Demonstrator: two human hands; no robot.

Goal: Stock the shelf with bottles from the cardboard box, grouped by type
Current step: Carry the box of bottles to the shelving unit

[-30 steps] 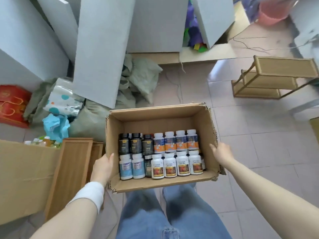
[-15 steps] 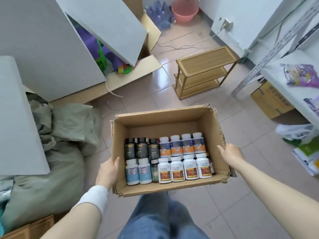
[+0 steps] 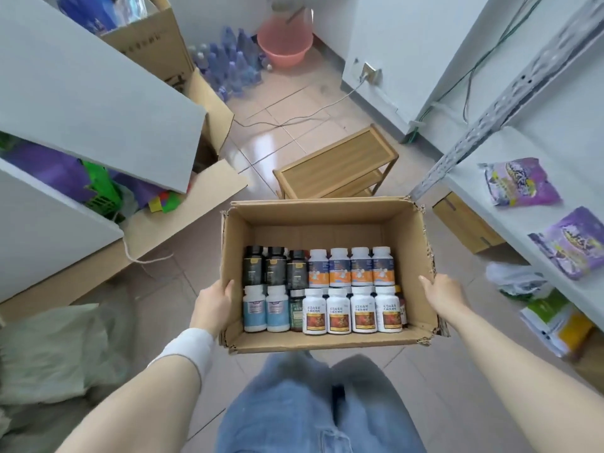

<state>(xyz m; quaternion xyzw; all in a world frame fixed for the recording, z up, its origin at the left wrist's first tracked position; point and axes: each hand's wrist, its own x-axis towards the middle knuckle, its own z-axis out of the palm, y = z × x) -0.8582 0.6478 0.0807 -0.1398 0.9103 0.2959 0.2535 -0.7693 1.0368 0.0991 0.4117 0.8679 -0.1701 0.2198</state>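
Left hand (image 3: 212,305) grips box (image 3: 320,220) wall; right hand (image 3: 441,291) on opposite wall, grip unclear | bottles (image 3: 338,310) upright between hands | risk: torn rim could buckle, box tips, bottles spill.

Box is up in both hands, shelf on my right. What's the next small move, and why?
Probably turn right and set the cardboard box down by the shelf. The left hand and right hand both grip its sides, so neither is free to pick, and all the bottles are inside it.
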